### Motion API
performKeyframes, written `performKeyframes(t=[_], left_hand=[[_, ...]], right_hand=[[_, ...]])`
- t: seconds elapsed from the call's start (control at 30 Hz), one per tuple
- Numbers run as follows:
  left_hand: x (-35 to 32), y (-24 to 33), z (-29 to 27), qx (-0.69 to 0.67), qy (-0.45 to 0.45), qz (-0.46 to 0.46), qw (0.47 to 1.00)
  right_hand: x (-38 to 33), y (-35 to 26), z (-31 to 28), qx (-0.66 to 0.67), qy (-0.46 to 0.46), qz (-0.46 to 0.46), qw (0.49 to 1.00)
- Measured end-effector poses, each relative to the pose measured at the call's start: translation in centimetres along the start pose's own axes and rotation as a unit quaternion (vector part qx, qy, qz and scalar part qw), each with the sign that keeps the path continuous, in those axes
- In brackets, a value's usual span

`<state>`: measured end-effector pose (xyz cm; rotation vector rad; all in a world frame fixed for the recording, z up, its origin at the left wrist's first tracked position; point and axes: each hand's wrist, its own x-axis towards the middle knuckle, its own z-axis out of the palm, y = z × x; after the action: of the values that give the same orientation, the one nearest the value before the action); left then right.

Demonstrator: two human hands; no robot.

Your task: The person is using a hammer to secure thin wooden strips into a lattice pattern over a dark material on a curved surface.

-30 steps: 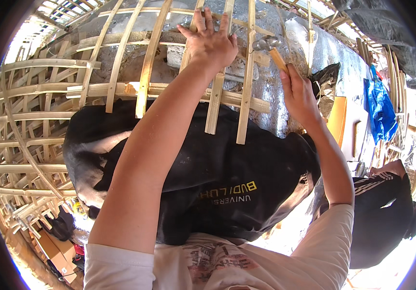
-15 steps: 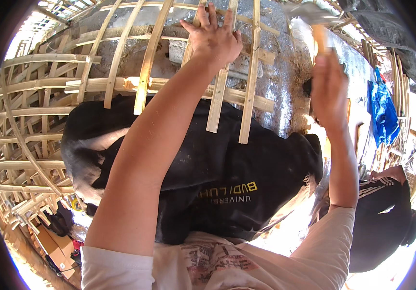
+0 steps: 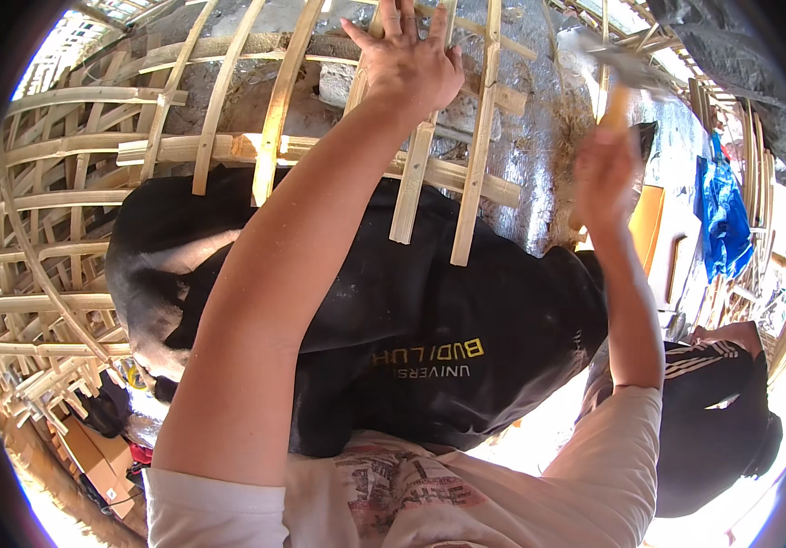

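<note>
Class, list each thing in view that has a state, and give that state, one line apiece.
Left hand: fingers spread on the wooden slats.
Right hand: closed around the hammer.
Hammer: gripped, motion-blurred.
Wooden slats: crossed, forming a lattice.
Black printed cloth: draped, creased.
Blue plastic sheet: hanging, crumpled.

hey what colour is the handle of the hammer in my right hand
The hammer handle is yellowish tan, though blurred; it shows in the head view.

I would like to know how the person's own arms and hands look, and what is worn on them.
The left hand and the motion-blurred right hand are bare, with no glove visible, and so are both forearms. The short off-white fabric sleeves belong to an off-white shirt with dark and reddish print on its front.
</note>
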<state>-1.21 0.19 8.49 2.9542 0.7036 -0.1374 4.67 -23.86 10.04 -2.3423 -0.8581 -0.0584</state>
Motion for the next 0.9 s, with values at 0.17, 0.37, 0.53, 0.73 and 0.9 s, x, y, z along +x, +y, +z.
performKeyframes(t=[0.17,0.37,0.53,0.73,0.9], left_hand=[[0.5,-0.4,1.2,0.006,-0.018,-0.005,1.000],[0.1,0.5,0.9,-0.005,-0.011,0.002,1.000],[1.1,0.1,0.1,0.036,-0.057,-0.001,0.998],[0.2,0.5,1.1,-0.017,-0.028,-0.001,0.999],[-0.1,-0.5,2.0,-0.002,0.000,-0.008,1.000]], right_hand=[[1.1,-1.7,0.7,-0.120,-0.155,-0.071,0.978],[0.7,0.3,-0.4,0.029,0.031,-0.043,0.998],[1.2,-1.4,-0.1,-0.145,-0.086,-0.107,0.980],[0.5,-0.4,1.9,-0.026,-0.049,-0.045,0.997],[2.7,-3.8,-1.1,-0.056,-0.093,0.039,0.993]])
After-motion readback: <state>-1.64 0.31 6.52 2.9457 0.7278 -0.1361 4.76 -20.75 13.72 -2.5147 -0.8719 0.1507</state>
